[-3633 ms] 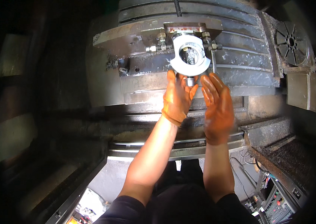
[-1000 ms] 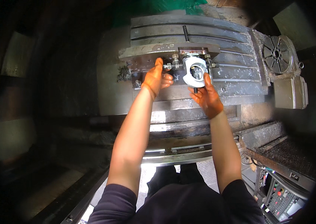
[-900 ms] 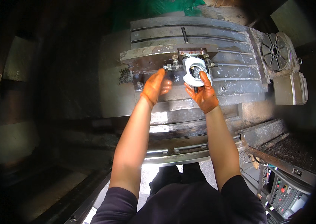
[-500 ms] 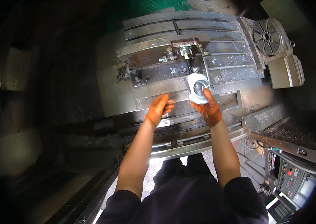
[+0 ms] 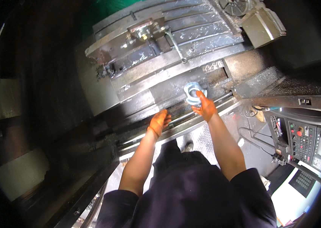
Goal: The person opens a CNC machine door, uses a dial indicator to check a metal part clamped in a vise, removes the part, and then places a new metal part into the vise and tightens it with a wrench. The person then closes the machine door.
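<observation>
My right hand (image 5: 206,108), in an orange glove, grips a silvery ring-shaped metal part (image 5: 189,99) by its near right side. The thumb lies over the rim at the opening, and the other fingers are partly hidden under the part. It is held over the near edge of the machine, apart from the fixture (image 5: 144,32) on the slotted table. My left hand (image 5: 159,122), also in an orange glove, is beside it to the left with loosely bent fingers and nothing visible in them. A wrench-like bar (image 5: 175,46) extends from the fixture toward me.
The slotted machine table (image 5: 198,22) has metal chips scattered on it. At the far right stand a round slotted faceplate (image 5: 234,5) and a boxy housing (image 5: 263,26). A control panel (image 5: 302,140) with buttons is at the right, near a coiled cable (image 5: 257,143).
My right hand has drawn the ring-shaped part away from the fixture toward me. My view has turned and shifted right, and the left hand's fingers have loosened a little.
</observation>
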{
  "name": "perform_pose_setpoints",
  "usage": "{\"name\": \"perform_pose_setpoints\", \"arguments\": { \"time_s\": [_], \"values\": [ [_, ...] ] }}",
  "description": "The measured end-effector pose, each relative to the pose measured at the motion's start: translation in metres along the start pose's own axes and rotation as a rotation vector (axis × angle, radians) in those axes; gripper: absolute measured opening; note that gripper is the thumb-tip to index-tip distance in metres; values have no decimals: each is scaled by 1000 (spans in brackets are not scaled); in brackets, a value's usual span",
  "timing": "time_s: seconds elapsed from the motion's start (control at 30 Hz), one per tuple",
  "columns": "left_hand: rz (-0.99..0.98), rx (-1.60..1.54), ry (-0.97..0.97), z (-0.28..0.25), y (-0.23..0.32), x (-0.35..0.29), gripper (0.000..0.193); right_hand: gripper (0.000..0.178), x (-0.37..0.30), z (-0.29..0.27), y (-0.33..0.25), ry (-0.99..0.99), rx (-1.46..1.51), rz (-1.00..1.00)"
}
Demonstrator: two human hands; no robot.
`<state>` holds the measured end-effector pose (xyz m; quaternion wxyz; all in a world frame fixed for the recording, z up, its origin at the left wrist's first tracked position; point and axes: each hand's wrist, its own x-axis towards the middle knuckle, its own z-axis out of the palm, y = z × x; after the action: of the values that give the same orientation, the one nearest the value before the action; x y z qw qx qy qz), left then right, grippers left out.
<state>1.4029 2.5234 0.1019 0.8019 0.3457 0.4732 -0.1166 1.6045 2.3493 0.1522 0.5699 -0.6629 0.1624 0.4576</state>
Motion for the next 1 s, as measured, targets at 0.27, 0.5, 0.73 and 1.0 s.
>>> {"name": "perform_pose_setpoints", "arguments": {
  "time_s": [0.27, 0.5, 0.73, 1.0],
  "values": [
    [491, 186, -638, 144, 15, -105, 77, 63, -154, -80, 37, -336, 417, -596],
    [448, 230, -1191, 286, -41, -215, 79, 77, -308, -173, 76, -410, 794, -653],
    [271, 185, -1290, 370, -154, -265, 60, 79, -422, -253, 127, -326, 782, -773],
    [365, -55, -1434, 412, -244, -218, 29, 70, -457, -326, 216, 304, 398, -852]
  ]
}}
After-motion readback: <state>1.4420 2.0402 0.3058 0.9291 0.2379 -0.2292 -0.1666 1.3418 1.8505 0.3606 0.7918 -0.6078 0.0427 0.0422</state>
